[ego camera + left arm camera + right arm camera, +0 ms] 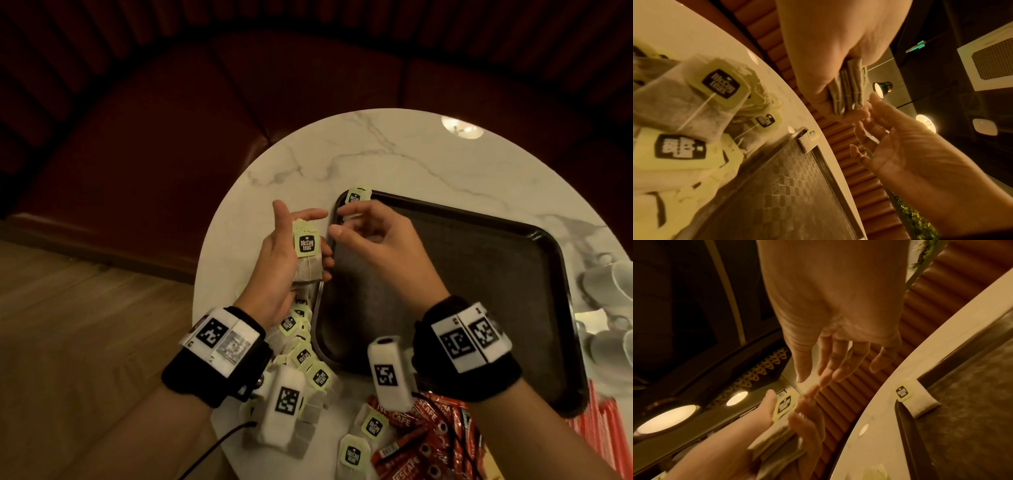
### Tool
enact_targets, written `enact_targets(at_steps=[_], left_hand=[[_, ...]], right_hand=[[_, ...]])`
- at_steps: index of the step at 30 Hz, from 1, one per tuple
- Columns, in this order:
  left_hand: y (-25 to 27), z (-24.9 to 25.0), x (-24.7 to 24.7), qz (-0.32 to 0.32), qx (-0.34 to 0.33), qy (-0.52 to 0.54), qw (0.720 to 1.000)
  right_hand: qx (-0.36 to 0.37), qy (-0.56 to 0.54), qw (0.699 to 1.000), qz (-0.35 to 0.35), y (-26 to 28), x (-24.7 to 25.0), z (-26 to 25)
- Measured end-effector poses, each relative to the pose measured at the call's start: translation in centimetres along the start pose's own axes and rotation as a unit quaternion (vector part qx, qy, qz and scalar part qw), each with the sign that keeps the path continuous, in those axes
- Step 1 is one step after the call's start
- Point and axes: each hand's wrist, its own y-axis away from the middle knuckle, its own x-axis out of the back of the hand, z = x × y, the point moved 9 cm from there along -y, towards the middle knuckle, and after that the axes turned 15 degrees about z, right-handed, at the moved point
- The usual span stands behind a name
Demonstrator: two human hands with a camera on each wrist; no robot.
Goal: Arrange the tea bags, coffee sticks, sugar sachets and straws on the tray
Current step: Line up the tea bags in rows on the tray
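Paper tea bags (pixel 307 255) sit clasped in left hand (pixel 282 260) fingers; right hand (pixel 378 236) fingers loose, holding nothing.

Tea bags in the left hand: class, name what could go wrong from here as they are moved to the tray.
1. The left hand grips a stack of tea bags; the open right hand could pull several at once.
2. The one tea bag on the tray has its tag overhanging the tray rim; a brush could knock it off.
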Motion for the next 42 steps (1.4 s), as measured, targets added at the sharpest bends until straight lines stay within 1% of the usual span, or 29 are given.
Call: enact_targets(at_steps=[3,5,7,11,13,15,18,20,24,27,30,33,36,38,42], left_hand=[[0.1,0.3,-0.2,0.0,-0.014,-0.013,1.0],[0.2,0.4,-0.4,-0.001,-0.009,-0.008,1.0],[0.3,0.5,-0.5,0.002,0.001,0.003,1.0],[0.1,0.5,-0.3,0.018,0.01,0.009,1.0],[0.0,0.3,-0.1,0.024,0.015,0.007,1.0],[-0.1,0.1,-0.1,0.02,0.019,0.005,1.0],[-0.1,0.0,-0.1,0.012,0.023,-0.008,1.0],[-0.1,0.1,0.0,0.012,0.011,-0.02,1.0],[-0.1,1.3,0.3,0.017,-0.066,-0.011,0.998],[-0.1,1.8,0.2,0.003,-0.098,-0.02,0.995],[0.0,1.8,0.1,0.0,-0.105,-0.024,0.994],[0.0,1.6,0.0,0.003,-0.09,0.011,0.996],[0.2,1.8,-0.3,-0.001,-0.094,0.029,0.995],[0.3,2.0,-0.4,-0.002,-0.1,0.027,0.995],[-0.1,2.6,0.2,0.019,-0.106,0.041,0.993]], right_hand=[[0.006,0.019,1.0,-0.002,0.3,-0.3,-0.3],[0.018,0.048,0.999,-0.01,0.5,-0.7,-0.4],[0.029,0.051,0.998,0.0,0.7,-0.7,-0.5],[0.032,0.022,0.999,0.018,1.1,-0.6,-0.5],[0.021,0.012,0.999,0.023,1.2,-0.3,-0.4],[0.003,-0.011,1.0,0.019,1.1,0.1,-0.4],[0.004,-0.05,0.999,0.019,0.8,1.0,-0.9],[0.018,-0.061,0.998,0.023,0.5,1.6,-1.4],[0.046,-0.063,0.996,0.044,-0.2,2.9,-2.2],[0.047,-0.083,0.994,0.051,-0.4,3.4,-2.5],[0.041,-0.088,0.994,0.04,-0.5,3.2,-2.7],[0.021,-0.081,0.997,0.002,-0.6,2.6,-2.4],[0.016,-0.063,0.997,-0.027,-0.4,2.0,-2.0],[0.018,-0.067,0.997,-0.022,-0.4,2.0,-1.8],[0.019,-0.071,0.997,-0.008,-0.4,2.3,-1.7]])
